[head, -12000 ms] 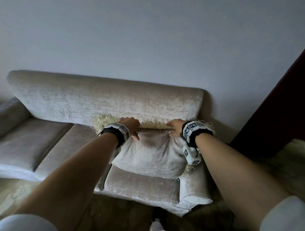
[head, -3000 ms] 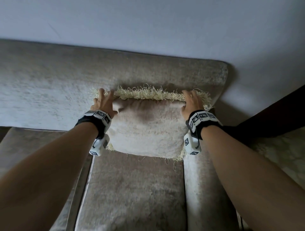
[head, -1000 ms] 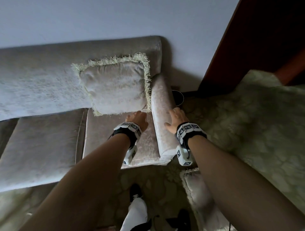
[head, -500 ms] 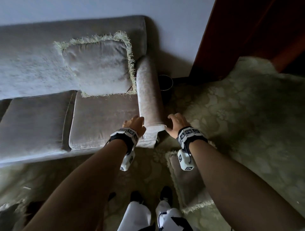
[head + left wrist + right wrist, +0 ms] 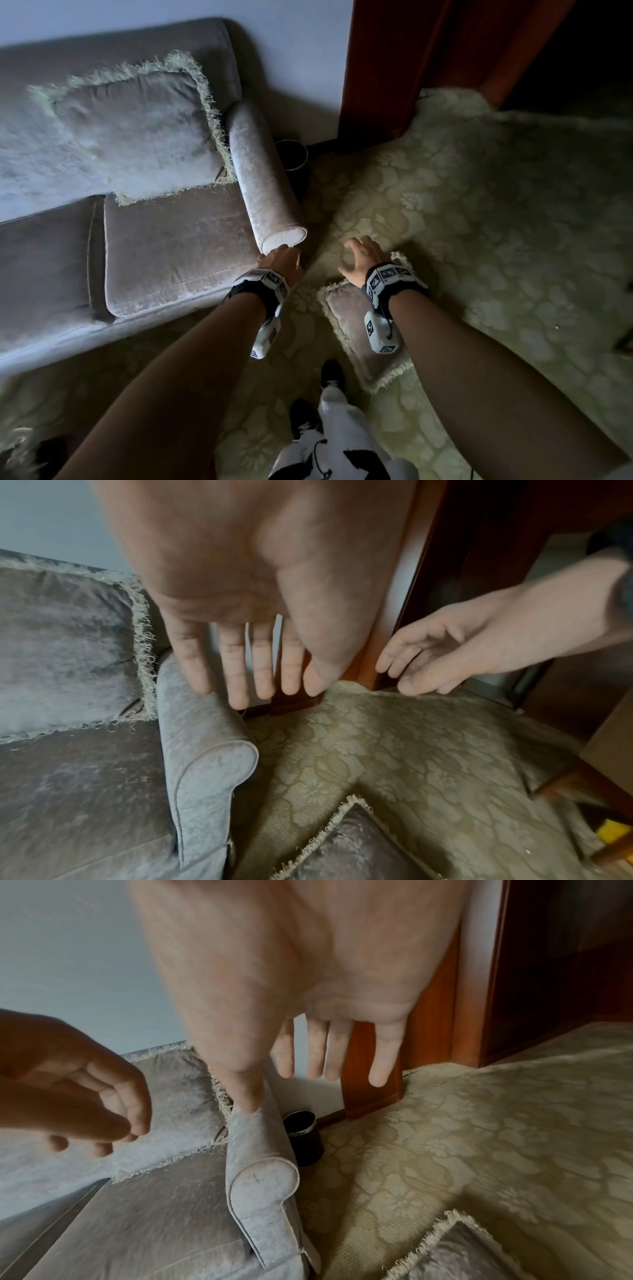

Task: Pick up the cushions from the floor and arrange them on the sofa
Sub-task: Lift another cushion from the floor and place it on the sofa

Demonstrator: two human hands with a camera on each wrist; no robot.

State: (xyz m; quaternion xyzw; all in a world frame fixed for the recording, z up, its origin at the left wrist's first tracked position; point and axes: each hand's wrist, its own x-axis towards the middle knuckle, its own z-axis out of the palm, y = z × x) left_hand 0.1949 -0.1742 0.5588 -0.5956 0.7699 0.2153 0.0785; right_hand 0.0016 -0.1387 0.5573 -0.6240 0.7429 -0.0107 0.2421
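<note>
A beige fringed cushion (image 5: pixel 137 133) leans against the backrest at the right end of the grey sofa (image 5: pixel 178 250), beside the armrest (image 5: pixel 263 178). A second fringed cushion (image 5: pixel 349 325) lies on the patterned rug just right of the sofa's front corner, partly hidden under my right wrist. My left hand (image 5: pixel 281 258) hovers by the armrest's front end, open and empty, with straight fingers (image 5: pixel 232 680). My right hand (image 5: pixel 358 258) hangs above the floor cushion's (image 5: pixel 462 1256) far edge, fingers (image 5: pixel 315 1053) spread, holding nothing.
A dark cylindrical bin (image 5: pixel 291 157) stands on the floor behind the armrest. A red-brown wooden door frame (image 5: pixel 387 68) rises at the back right. The cream floral rug (image 5: pixel 496 222) covers the floor. My feet (image 5: pixel 330 373) stand beside the floor cushion.
Both hands have let go of the sofa cushion and drawn back. The view has swung right and down, and my hands now hang lower, near the floor cushion.
</note>
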